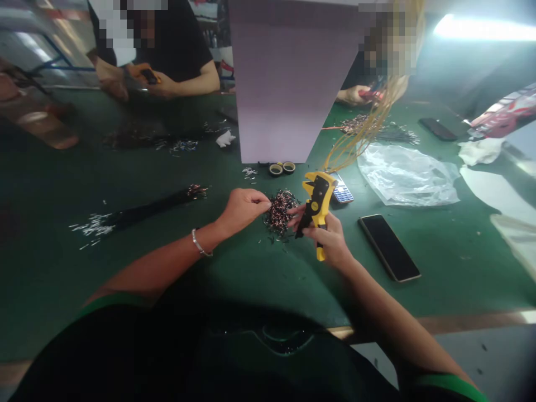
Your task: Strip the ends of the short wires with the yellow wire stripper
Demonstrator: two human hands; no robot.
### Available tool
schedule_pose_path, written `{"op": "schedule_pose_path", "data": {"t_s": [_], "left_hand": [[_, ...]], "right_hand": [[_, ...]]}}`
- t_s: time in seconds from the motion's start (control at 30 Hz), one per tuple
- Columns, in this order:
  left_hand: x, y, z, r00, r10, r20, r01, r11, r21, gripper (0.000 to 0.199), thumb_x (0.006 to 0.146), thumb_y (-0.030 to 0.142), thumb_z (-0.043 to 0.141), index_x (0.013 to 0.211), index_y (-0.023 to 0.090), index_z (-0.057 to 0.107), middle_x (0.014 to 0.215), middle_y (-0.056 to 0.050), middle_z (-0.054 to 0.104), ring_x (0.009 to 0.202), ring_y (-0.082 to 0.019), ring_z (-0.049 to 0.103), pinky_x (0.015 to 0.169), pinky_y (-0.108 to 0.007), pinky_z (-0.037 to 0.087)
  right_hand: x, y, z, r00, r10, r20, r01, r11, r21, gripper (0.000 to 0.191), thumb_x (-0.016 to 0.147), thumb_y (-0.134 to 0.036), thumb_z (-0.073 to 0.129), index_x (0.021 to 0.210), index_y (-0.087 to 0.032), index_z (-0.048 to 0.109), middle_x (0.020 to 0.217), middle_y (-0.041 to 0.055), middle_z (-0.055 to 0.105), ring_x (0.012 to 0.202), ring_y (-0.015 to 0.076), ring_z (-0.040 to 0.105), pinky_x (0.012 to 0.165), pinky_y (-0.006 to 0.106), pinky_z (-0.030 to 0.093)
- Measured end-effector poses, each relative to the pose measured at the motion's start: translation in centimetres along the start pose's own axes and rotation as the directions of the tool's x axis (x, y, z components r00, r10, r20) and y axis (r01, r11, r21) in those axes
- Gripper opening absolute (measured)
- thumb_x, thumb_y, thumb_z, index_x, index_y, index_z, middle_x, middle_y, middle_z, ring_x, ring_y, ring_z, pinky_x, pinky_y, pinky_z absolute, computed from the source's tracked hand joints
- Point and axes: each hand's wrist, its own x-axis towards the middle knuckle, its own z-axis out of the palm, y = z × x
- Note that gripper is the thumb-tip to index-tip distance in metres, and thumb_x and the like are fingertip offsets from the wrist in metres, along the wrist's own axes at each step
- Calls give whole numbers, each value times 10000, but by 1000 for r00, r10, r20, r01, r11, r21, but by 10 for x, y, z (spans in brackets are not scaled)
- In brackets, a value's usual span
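So, left of the pile [281,212] there's a bundle [151,207] of dark wires lying on the green table [247,262], silvery tips at its far-left end and coppery ends pointing pile-ward. Those coppery ends look bare to me, so I'd call that lot at least partly done, though I've no clue on a count.

Next, the left hand [245,212] is right at the pile's left edge, thumb and finger pinched together; can't tell if anything thin is between them.

The pile itself sits between both hands, a mess of short dark bits with copper glints. There's plenty of it, so my guess is things are well underway, but how much is left, honestly can't say. Two tape rolls [288,171] are just behind it.

Right of the pile, the stripper [319,195] is up in the right hand [333,240], fingers wrapped round the handles, some tips poking out pile-side. Can't make out any wire in its jaws.

Further right of the pile: a phone [389,247], plus a clear bag [412,176] farther back.
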Motion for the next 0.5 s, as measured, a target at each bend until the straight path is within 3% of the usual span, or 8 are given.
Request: {"op": "schedule_pose_path", "data": {"t_s": [0.27, 0.5], "left_hand": [[5, -5, -3, 995, -94, -26, 93, 996, -8, 164, 726, 258, 611, 683, 176, 746, 559, 7, 641, 545, -103, 543, 558, -252, 418], [5, -4, -5, 995, -101, -14, 100, 993, -59, 162, 737, 261, 629, 735, 181, 770, 527, 15, 633, 475, -78, 486, 494, -236, 392]], "right_hand": [[-1, 16, -1, 996, 29, -89, -34, 998, -54, 401, 640, -158, 673, 1035, -200, 617, 957, 56, 725, 814, 221, 686, 817, 419, 545], [-4, 14, 5, 990, 116, -74, -116, 993, 6, 454, 643, -190, 707, 1083, -211, 599, 1077, 71, 719, 898, 230, 677, 923, 459, 513]]}}
